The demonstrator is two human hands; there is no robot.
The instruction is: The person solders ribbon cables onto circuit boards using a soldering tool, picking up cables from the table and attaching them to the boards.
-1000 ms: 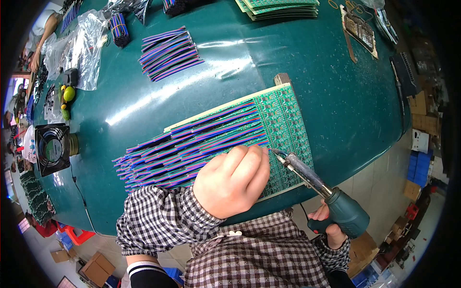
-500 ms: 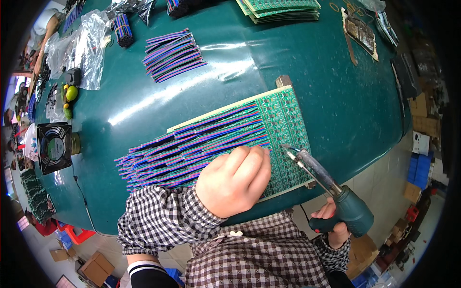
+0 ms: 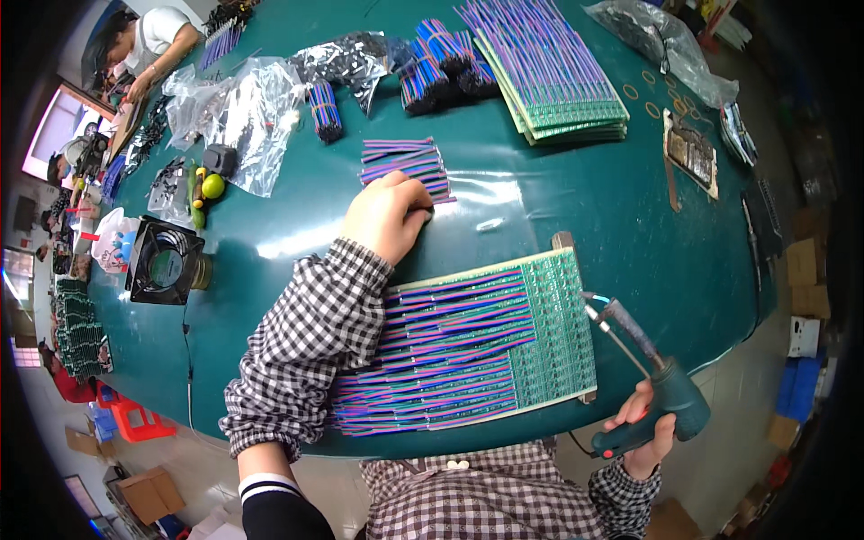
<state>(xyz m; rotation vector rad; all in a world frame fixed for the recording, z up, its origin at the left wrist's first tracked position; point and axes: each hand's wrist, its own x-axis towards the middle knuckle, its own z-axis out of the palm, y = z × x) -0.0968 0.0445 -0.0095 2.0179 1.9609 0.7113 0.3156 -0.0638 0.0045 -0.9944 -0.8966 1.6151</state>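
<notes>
My left hand [image 3: 389, 216] reaches over the near edge of a loose pile of multicoloured wires [image 3: 405, 162]. Its fingers are curled together; whether a wire is between the fingertips is hidden. In my right hand [image 3: 650, 430] is a green pistol-grip soldering iron [image 3: 679, 396], its tip pointing up and left beside the right edge of a green circuit board panel [image 3: 553, 333]. Rows of red, blue, green and black wires [image 3: 450, 333] lie across that panel and trail off its left side. My left sleeve covers part of them.
Wired panels form a stack [image 3: 576, 117] at the back. Bundled wires [image 3: 441, 67] and plastic bags [image 3: 256, 117] lie behind the pile. A small black fan [image 3: 166, 261] stands at left. A soldering-tip cleaning tray [image 3: 691, 153] sits at right. Another person [image 3: 153, 45] works far left.
My left hand has moved from the panel up to the wire pile. The soldering iron's tip has moved off the board to its right edge. The whole view has shifted, showing more of the table's back.
</notes>
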